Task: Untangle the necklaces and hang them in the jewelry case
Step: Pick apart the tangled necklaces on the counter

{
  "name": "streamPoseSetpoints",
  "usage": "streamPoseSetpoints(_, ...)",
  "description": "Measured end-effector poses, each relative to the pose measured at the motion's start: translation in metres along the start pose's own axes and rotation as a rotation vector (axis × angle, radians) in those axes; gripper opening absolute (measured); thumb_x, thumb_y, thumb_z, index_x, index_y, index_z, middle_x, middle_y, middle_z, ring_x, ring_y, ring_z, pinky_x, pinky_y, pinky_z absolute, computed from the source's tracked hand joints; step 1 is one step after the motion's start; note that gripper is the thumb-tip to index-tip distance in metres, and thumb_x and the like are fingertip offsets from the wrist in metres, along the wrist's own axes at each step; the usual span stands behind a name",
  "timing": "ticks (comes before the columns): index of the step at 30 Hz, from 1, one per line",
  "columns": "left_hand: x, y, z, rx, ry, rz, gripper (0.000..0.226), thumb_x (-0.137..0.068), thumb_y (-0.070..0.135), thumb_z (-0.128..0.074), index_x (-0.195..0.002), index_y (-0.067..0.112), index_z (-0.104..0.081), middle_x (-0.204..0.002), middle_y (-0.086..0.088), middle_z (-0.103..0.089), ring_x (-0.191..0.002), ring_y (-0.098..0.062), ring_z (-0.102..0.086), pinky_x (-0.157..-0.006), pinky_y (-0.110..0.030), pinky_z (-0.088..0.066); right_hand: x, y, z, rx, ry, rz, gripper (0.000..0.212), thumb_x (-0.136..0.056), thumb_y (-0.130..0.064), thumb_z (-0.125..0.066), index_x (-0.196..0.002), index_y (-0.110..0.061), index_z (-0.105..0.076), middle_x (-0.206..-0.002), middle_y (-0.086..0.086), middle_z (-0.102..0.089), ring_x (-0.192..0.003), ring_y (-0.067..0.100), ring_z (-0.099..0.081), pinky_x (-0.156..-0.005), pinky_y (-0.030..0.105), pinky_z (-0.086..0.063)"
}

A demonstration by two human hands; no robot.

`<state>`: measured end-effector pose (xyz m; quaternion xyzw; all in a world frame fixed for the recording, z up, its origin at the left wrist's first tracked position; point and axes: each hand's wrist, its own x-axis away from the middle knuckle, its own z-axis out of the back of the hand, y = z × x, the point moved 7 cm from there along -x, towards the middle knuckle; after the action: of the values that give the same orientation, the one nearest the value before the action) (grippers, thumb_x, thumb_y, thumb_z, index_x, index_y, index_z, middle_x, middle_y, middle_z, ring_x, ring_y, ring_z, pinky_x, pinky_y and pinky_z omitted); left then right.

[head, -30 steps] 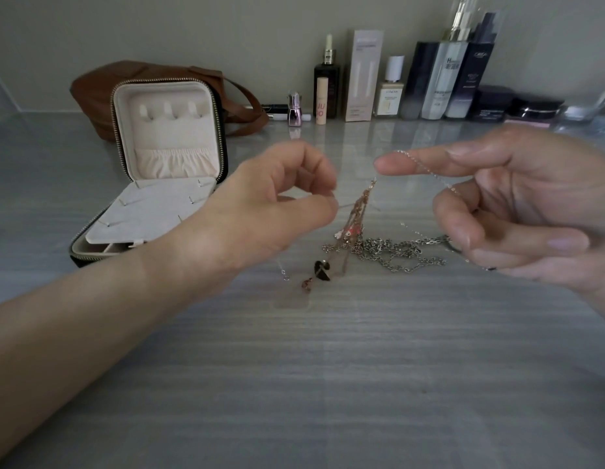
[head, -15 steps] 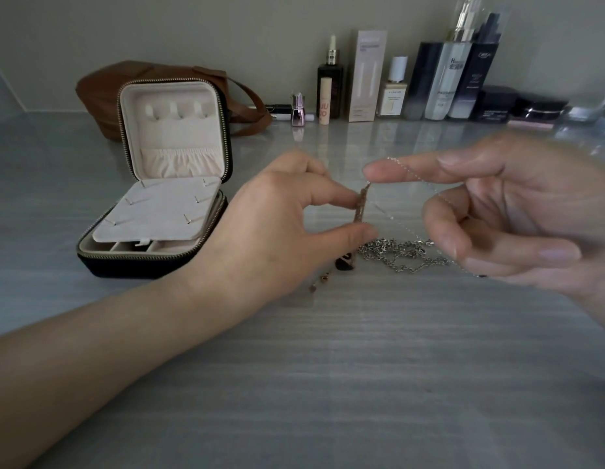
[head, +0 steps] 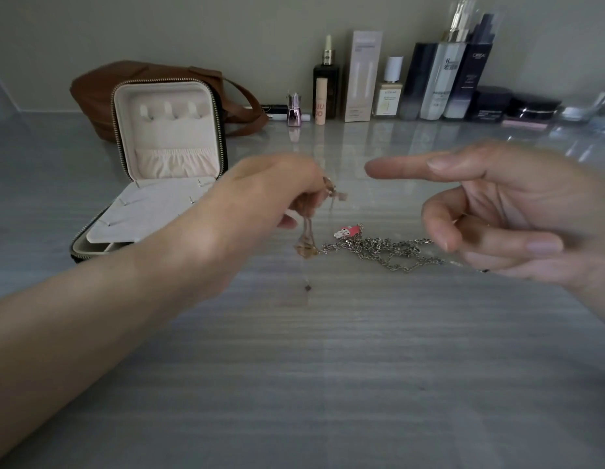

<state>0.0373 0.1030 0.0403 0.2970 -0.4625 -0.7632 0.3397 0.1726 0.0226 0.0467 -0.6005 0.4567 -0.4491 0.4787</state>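
Rose-gold necklace point(head: 307, 231) hung in the head view from the left hand point(head: 267, 204), whose curled fingers pinched its upper end above the middle of the tabletop point(head: 362, 367). Its lower end reached the surface; motion blur hid the detail. Silver necklace point(head: 382, 248) lay in a loose heap on the tabletop just beside it, with a pink charm point(head: 348, 231) at the heap's far side. The right hand point(head: 517, 211) hovered over the heap's right end, index finger straight, the other fingers loosely curled; whether it held a fine chain could not be determined. The jewelry case point(head: 165, 137) stood open toward the far left corner, lid upright. A brown bag point(head: 101, 86) lay behind the case. Cosmetic bottles point(head: 443, 79) lined the far edge.
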Motion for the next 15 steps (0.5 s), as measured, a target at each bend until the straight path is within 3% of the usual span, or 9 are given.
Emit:
streamPoseSetpoints(5,0.004,0.0,-0.005,0.191,-0.067,0.04,0.021,-0.067,0.022,-0.045,-0.048,0.019,-0.053,-0.045,0.001,-0.045,-0.048,-0.018,-0.046,-0.056,-0.026,-0.038,0.001,-0.004,0.001,0.09,0.033,0.05,0.037,-0.049,-0.023,-0.067,-0.084,-0.017,-0.077,-0.046,0.007,-0.056,-0.016,0.0,-0.026,-0.034,0.001,-0.019)
streamPoseSetpoints(9,0.005,-0.001,-0.008,0.267,-0.106,0.108,0.015,-0.071,0.021,-0.049,-0.059,0.012,-0.048,-0.046,0.003,-0.027,-0.046,-0.015,-0.027,-0.052,-0.028,-0.036,-0.001,-0.003,0.005,0.125,0.025,0.05,0.032,-0.057,0.011,-0.067,-0.073,-0.015,-0.074,-0.046,0.007,-0.054,-0.016,0.0,-0.026,-0.035,0.002,-0.019)
streamPoseSetpoints(12,0.004,-0.002,-0.006,0.202,-0.097,0.1,0.021,-0.081,0.014,-0.059,-0.061,0.011,-0.054,-0.046,0.005,-0.026,-0.044,-0.012,-0.022,-0.045,-0.025,-0.027,0.0,-0.003,0.012,0.106,0.065,0.043,0.017,-0.065,-0.006,-0.057,-0.071,-0.012,-0.072,-0.042,0.006,-0.049,-0.016,0.0,-0.025,-0.034,0.001,-0.021)
streamPoseSetpoints(15,0.004,-0.002,-0.006,0.132,-0.091,0.075,0.018,-0.081,0.013,-0.057,-0.064,0.011,-0.061,-0.044,0.007,-0.027,-0.043,-0.009,-0.021,-0.042,-0.022,-0.019,0.001,-0.003,0.018,0.229,0.095,0.007,0.011,-0.064,-0.013,-0.062,-0.067,-0.01,-0.072,-0.037,0.006,-0.044,-0.017,0.002,-0.024,-0.033,0.002,-0.022)
